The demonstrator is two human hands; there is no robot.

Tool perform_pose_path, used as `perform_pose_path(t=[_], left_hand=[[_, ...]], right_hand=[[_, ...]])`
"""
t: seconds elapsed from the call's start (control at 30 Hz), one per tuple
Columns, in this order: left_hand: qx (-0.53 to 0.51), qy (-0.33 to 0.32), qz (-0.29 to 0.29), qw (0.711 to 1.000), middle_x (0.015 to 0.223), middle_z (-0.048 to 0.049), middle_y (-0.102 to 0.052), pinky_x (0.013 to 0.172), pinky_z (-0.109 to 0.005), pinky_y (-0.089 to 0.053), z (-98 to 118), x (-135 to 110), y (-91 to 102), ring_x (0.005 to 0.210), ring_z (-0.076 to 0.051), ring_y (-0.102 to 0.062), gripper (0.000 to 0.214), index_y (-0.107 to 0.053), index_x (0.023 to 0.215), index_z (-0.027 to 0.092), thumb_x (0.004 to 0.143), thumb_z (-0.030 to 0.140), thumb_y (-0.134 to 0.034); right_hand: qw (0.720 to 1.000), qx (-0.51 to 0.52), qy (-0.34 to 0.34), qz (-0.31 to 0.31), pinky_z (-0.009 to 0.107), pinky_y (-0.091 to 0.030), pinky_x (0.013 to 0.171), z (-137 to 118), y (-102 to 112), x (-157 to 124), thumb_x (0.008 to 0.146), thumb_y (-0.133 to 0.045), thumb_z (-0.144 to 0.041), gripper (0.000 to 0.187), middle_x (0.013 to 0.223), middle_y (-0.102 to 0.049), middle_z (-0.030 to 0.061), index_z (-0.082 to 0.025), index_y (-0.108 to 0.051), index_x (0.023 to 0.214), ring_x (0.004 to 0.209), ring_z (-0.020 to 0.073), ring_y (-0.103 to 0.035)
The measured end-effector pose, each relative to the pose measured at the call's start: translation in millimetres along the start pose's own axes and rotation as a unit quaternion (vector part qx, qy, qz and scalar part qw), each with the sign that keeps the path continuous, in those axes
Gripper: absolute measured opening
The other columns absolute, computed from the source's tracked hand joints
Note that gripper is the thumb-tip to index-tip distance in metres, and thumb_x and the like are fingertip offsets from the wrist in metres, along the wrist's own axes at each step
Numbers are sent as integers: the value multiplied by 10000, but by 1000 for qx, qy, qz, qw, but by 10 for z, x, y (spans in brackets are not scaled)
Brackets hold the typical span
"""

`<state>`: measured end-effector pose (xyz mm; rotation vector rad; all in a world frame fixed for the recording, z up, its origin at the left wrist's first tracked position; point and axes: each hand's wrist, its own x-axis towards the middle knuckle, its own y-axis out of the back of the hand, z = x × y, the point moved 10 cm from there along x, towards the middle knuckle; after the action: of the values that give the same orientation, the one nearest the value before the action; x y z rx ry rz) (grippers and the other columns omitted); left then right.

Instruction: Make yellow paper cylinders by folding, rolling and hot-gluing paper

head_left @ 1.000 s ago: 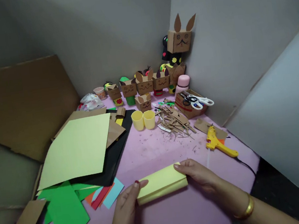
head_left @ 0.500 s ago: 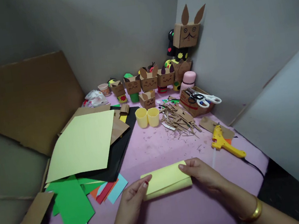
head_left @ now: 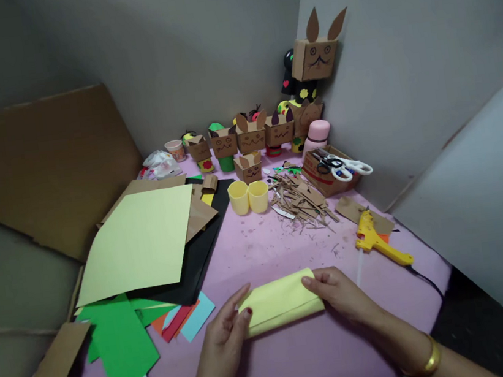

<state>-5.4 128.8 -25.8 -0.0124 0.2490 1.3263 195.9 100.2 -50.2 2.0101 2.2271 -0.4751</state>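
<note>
A folded piece of yellow paper point(head_left: 279, 301) lies on the pink table point(head_left: 294, 368) near its front edge. My left hand point(head_left: 223, 340) pinches the paper's left end between thumb and fingers. My right hand point(head_left: 339, 294) grips the right end, thumb on top; a gold bangle sits on that wrist. The paper looks curled over into a flat roll between the two hands.
A stack of coloured sheets point(head_left: 141, 246) lies at the left, light green on top. Two yellow cups point(head_left: 247, 196), brown paper scraps point(head_left: 302, 203), a yellow glue gun point(head_left: 376, 237), a box with scissors point(head_left: 335, 168) and several cardboard box figures point(head_left: 249, 139) stand farther back. Cardboard panels lean at left.
The view shifted left at first, so the scene slid right. My left hand's fingers have slid further onto the paper's left end; the paper stays in place.
</note>
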Motion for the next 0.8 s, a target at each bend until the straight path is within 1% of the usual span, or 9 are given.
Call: perform_pose_path(t=[0.13, 0.27, 0.43, 0.5, 0.6, 0.67, 0.73, 0.77, 0.8], left_hand=[[81, -47, 17, 995, 1147, -55, -673, 931, -351, -418, 71, -28, 50, 1078, -265, -577, 326, -674, 1066, 260, 760, 338, -595], [124, -59, 9, 990, 1091, -30, -701, 907, -331, -435, 103, -41, 30, 1014, -249, -617, 310, -674, 1063, 281, 774, 333, -576], [83, -40, 26, 995, 1109, -61, -690, 899, -329, -430, 88, -30, 47, 1045, -264, -593, 302, -693, 1028, 257, 752, 335, -597], [70, -36, 28, 997, 1097, -78, -691, 900, -338, -423, 81, -31, 47, 1036, -271, -590, 297, -697, 1016, 247, 749, 336, -602], [40, -32, 17, 999, 1087, -98, -684, 879, -334, -427, 78, -44, 12, 1021, -266, -583, 307, -684, 1028, 214, 769, 348, -586], [-17, 2, -1, 1000, 1020, -109, -695, 818, -331, -459, 29, -55, -46, 942, -253, -611, 419, -596, 1156, 182, 782, 369, -573], [-87, 46, -19, 995, 908, -94, -705, 747, -328, -485, -26, -66, -130, 822, -231, -637, 641, -384, 1334, 159, 767, 369, -598], [-112, 62, -24, 992, 869, -78, -701, 720, -324, -491, -41, -70, -169, 776, -220, -639, 759, -269, 1385, 157, 746, 353, -627], [-125, 69, -23, 990, 856, -65, -691, 703, -315, -492, -43, -69, -194, 754, -211, -635, 846, -199, 1405, 156, 717, 326, -662]], right_hand=[[1000, 4, 18, 1, 313, -459, 672, -4, 1, 2, 775, -575, -516, 415, 642, -680, 24, -140, -724, 867, 627, 197, -605], [1000, -4, 20, 9, 319, -463, 684, 0, 13, -4, 774, -575, -516, 413, 634, -674, 19, -139, -725, 856, 621, 200, -600], [999, 42, 17, -25, 324, -466, 703, -68, -60, -35, 794, -561, -505, 416, 722, -705, 50, -129, -719, 881, 652, 201, -624], [997, 60, 17, -46, 334, -465, 741, -106, -104, -45, 773, -610, -464, 380, 768, -715, 60, -127, -713, 918, 683, 202, -638], [996, 71, 10, -62, 365, -457, 798, -111, -146, -45, 692, -713, -397, 366, 802, -725, 67, -134, -709, 946, 728, 215, -650], [996, 70, 7, -58, 380, -458, 801, -95, -146, -40, 675, -726, -392, 376, 805, -728, 70, -136, -710, 949, 732, 223, -653], [996, 68, 9, -54, 379, -461, 793, -83, -145, -38, 686, -717, -388, 370, 810, -730, 71, -136, -708, 958, 733, 224, -654], [996, 67, 11, -54, 376, -463, 789, -80, -148, -39, 695, -711, -382, 365, 816, -730, 71, -136, -705, 964, 733, 222, -654], [996, 67, 13, -55, 372, -464, 785, -81, -154, -40, 703, -705, -377, 360, 822, -730, 71, -135, -703, 969, 733, 220, -654]])
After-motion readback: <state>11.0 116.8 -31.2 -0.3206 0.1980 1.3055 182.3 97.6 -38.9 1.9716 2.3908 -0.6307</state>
